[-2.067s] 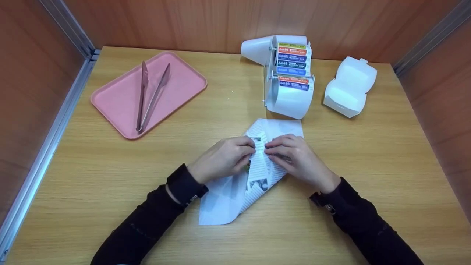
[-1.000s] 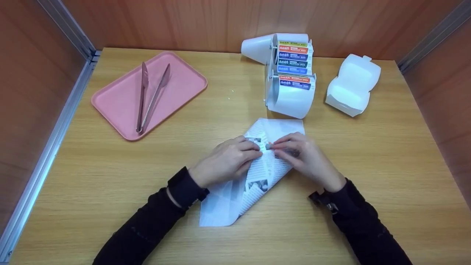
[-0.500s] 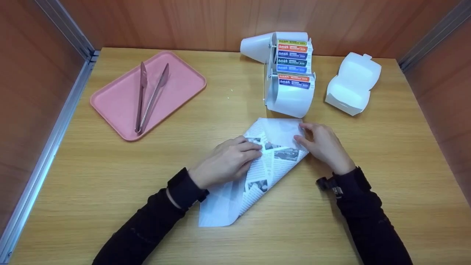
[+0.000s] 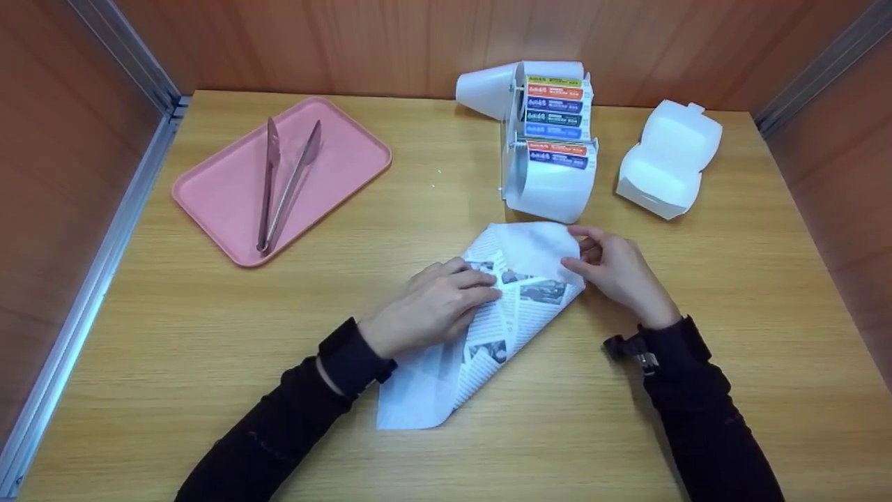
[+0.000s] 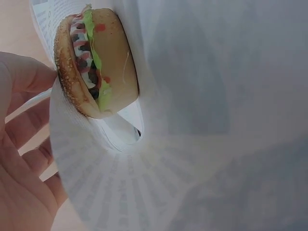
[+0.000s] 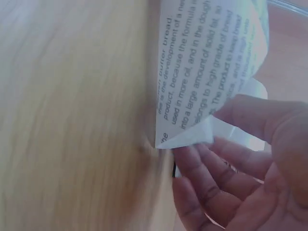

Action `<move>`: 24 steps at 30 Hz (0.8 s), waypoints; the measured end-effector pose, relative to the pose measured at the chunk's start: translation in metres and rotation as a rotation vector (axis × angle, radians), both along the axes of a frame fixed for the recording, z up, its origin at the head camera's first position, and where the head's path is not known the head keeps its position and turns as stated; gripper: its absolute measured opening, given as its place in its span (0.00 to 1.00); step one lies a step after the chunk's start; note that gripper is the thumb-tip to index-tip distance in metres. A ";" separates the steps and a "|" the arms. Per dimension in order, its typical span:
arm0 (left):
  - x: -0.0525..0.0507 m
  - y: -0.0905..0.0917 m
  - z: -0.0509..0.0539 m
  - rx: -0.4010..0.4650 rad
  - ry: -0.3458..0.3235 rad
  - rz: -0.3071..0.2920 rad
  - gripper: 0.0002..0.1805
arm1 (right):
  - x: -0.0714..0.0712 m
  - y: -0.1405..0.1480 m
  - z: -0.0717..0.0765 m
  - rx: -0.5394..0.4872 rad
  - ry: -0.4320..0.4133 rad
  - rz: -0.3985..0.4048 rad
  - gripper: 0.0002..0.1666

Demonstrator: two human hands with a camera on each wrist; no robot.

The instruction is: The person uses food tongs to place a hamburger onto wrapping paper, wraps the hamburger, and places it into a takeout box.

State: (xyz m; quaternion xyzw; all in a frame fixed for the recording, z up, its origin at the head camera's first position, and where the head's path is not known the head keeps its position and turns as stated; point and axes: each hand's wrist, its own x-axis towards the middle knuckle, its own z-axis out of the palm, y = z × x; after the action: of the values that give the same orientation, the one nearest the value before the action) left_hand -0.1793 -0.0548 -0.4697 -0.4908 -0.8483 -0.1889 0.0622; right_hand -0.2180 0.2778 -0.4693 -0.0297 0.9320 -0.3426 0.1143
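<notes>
A sheet of newsprint-patterned wrapping paper lies folded over itself on the table. In the left wrist view a burger with a seeded bun, lettuce and white-and-red sauce sits inside the open fold; the head view hides it. My left hand holds the folded paper against the burger, fingers bent over the top. At the paper's far right corner, my right hand pinches the edge between thumb and fingers. That corner lifts and curves in the right wrist view, its printed side showing.
A pink tray at the back left carries metal tongs. Behind the paper stands a dispenser with rolls of coloured labels. An open white burger box stands at the back right. Wooden walls border the table.
My right hand has left the middle of the fold, moved right and taken the far right corner, which now curls up slightly. My left hand has shifted slightly right and remains on the fold.
</notes>
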 end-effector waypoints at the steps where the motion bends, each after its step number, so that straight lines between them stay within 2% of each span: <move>1: 0.000 0.000 0.000 0.002 0.003 0.000 0.17 | 0.000 0.001 0.000 0.002 0.002 -0.017 0.34; 5: 0.000 0.001 -0.001 0.003 0.004 0.004 0.17 | 0.002 0.004 0.001 0.017 0.035 -0.044 0.26; 9: 0.001 0.001 0.000 -0.007 -0.007 0.011 0.17 | 0.003 0.002 0.001 0.011 0.096 -0.034 0.17; 20: 0.003 0.001 0.000 -0.031 -0.017 0.014 0.18 | 0.016 -0.019 0.019 -0.060 0.156 0.009 0.13; 24: 0.002 0.001 0.001 -0.051 -0.028 0.015 0.18 | 0.022 -0.028 0.024 -0.071 0.224 0.060 0.13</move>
State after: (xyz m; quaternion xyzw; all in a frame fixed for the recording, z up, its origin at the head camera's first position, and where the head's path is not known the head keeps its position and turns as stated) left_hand -0.1773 -0.0534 -0.4685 -0.4831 -0.8573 -0.1735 0.0393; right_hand -0.1959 0.2496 -0.4450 -0.0999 0.9250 -0.3662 0.0185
